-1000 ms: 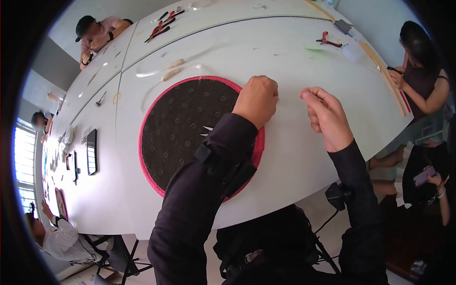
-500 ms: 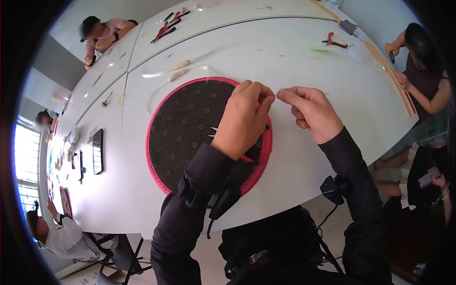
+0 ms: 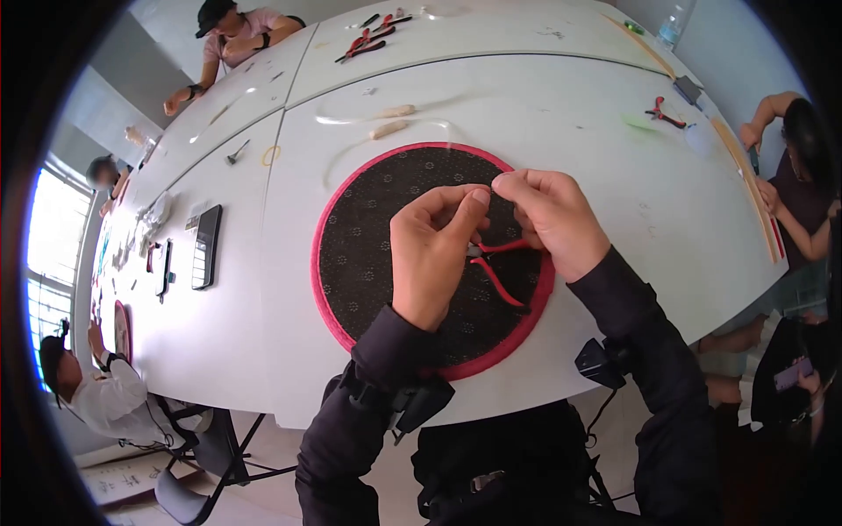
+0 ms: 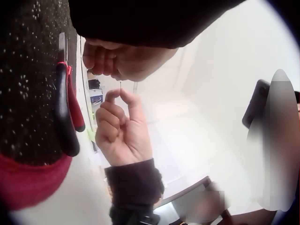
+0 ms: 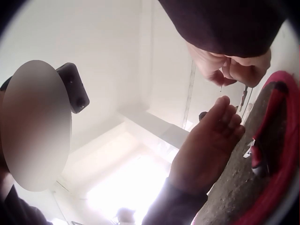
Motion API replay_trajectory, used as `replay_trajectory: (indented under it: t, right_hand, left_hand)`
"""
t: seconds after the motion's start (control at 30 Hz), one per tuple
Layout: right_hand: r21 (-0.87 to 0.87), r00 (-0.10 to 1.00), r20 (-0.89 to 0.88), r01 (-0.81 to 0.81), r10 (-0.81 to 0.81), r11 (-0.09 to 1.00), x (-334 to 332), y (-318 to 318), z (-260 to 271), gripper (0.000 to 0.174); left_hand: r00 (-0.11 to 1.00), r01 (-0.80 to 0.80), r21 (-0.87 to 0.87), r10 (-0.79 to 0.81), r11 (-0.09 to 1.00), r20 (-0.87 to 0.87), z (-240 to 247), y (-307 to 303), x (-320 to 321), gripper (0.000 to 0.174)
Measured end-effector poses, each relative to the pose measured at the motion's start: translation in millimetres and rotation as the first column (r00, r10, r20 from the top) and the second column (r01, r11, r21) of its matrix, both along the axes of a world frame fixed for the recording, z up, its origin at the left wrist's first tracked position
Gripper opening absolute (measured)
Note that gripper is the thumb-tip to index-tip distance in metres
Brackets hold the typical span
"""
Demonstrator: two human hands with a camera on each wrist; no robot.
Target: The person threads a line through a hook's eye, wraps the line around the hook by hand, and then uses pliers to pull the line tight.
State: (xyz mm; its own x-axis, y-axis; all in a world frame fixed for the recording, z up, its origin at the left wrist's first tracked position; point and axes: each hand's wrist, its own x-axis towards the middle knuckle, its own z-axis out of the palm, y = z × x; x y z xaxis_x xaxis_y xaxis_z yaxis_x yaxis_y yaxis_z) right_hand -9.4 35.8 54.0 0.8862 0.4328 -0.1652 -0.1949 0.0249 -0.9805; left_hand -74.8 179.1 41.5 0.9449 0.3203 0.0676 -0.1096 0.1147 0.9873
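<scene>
A round dark pad [image 3: 360, 237] with a red rim lies on the table, and red-handled pliers [image 3: 502, 282] rest on it. Above it, my left hand [image 3: 434, 250] is raised with thumb and forefinger tips close together; whether they hold anything is unclear. My right hand [image 3: 561, 223] is beside it, fingertips nearly touching the left's. In the left wrist view, the right hand [image 4: 124, 131] pinches a tiny thin pin-like piece [image 4: 120, 85] between thumb and forefinger, pointing at the left hand [image 4: 126, 61]. The pliers [image 4: 68, 108] stand apart from both hands.
Two wooden-handled tools [image 3: 388, 130] lie behind the pad. More pliers [image 3: 367, 44] are at the back, another pair [image 3: 665, 114] back right. A phone-like device [image 3: 206, 248] lies left. Seated people are around the table; a wooden strip [image 3: 745, 184] runs along the right side.
My left hand has turned so its thumb side shows, uncovering the pliers on the pad. My right hand has come close to it over the pad's edge. The head view has shifted.
</scene>
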Motion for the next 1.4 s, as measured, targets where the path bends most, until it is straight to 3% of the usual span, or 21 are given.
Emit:
replay_trajectory:
  t: [0.1, 0.3, 0.4, 0.63, 0.83, 1.4]
  right_hand:
    - [0.009, 0.998, 0.057, 0.009, -0.010, 1.000, 1, 14, -8, 0.024]
    - [0.032, 0.994, 0.093, 0.059, -0.062, 0.998, -2, 20, -17, 0.025]
    - [0.064, 0.995, 0.082, 0.045, -0.051, 0.997, -6, 22, -15, 0.023]
    - [0.057, 0.991, 0.133, 0.008, -0.016, 0.998, -11, 24, -12, 0.022]
    - [-0.004, 0.924, 0.381, 0.035, -0.031, 0.999, -10, 28, -29, 0.023]
    - [-0.084, 0.940, 0.340, -0.002, 0.031, 0.996, -9, 21, -25, 0.020]
  left_hand:
    - [1.000, -0.020, -0.170, 0.018, 0.985, -0.017, -8, 11, 4, 0.022]
    - [0.989, 0.024, -0.275, -0.063, 0.961, -0.135, -10, 17, 1, 0.023]
    - [0.990, 0.068, -0.378, -0.111, 0.923, -0.093, -15, 17, 0, 0.023]
    - [0.999, 0.011, -0.349, -0.029, 0.937, -0.045, -19, 13, 3, 0.021]
    - [0.998, -0.051, -0.171, 0.043, 0.984, -0.054, -14, 16, 2, 0.022]
    - [0.999, -0.016, -0.222, 0.009, 0.975, -0.032, -14, 17, 3, 0.024]
